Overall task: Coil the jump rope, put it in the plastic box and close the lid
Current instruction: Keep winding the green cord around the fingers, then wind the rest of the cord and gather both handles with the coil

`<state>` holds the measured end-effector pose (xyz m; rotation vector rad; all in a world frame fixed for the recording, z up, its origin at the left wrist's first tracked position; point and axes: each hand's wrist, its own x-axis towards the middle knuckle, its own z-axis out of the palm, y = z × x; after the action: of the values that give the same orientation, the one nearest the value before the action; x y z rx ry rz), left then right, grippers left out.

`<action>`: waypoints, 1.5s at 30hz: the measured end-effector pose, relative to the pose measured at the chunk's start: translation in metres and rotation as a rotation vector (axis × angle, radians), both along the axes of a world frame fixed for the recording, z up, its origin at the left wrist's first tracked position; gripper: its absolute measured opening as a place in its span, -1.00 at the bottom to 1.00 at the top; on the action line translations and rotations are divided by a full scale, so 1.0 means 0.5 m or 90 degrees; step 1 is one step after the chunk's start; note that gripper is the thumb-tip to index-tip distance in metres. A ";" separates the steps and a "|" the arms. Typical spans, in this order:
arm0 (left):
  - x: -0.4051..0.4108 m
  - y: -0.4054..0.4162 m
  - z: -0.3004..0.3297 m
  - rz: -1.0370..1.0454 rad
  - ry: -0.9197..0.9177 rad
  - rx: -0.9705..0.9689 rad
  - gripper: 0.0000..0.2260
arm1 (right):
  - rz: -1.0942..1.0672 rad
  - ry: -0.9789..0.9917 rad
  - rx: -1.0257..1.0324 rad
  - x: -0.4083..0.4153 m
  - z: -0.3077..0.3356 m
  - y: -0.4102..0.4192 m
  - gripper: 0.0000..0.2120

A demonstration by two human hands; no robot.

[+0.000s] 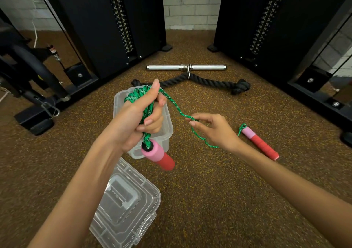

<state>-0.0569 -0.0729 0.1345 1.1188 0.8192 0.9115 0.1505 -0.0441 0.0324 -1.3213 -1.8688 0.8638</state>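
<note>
My left hand point(142, 114) grips several loops of the green jump rope point(142, 95) above the clear plastic box point(167, 133). One pink-and-red handle point(158, 155) hangs just below that fist. A loose strand runs right to my right hand point(211, 128), which pinches it between thumb and fingers. Past that hand the strand reaches the second pink-and-red handle point(260, 143), lying on the floor. The clear lid point(125, 207) lies on the floor in front of the box, partly under my left forearm.
A steel bar point(185, 67) and a thick black rope attachment point(209, 82) lie beyond the box. Black cable-machine towers point(106, 19) stand left and right, with their base frames point(314, 93) along the floor. The brown speckled floor point(219, 190) spreads all around.
</note>
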 end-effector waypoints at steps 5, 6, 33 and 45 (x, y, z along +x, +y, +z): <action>0.008 -0.011 0.005 -0.040 0.039 0.042 -0.70 | -0.074 -0.060 -0.015 0.000 -0.006 0.024 -0.79; 0.009 -0.012 0.006 -0.046 0.049 0.042 -0.69 | -0.071 -0.063 -0.025 -0.001 -0.002 0.025 -0.82; 0.019 -0.035 0.014 -0.247 0.048 -0.016 -0.68 | -0.048 0.277 0.103 -0.021 0.153 0.057 -0.82; 0.006 -0.026 0.028 -0.225 -0.050 0.050 -0.62 | 0.022 0.202 0.023 -0.023 0.053 0.030 -0.76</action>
<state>-0.0540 -0.0859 0.1484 1.2404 0.5032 0.6903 0.1389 -0.0292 0.0588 -1.0619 -1.6536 0.9892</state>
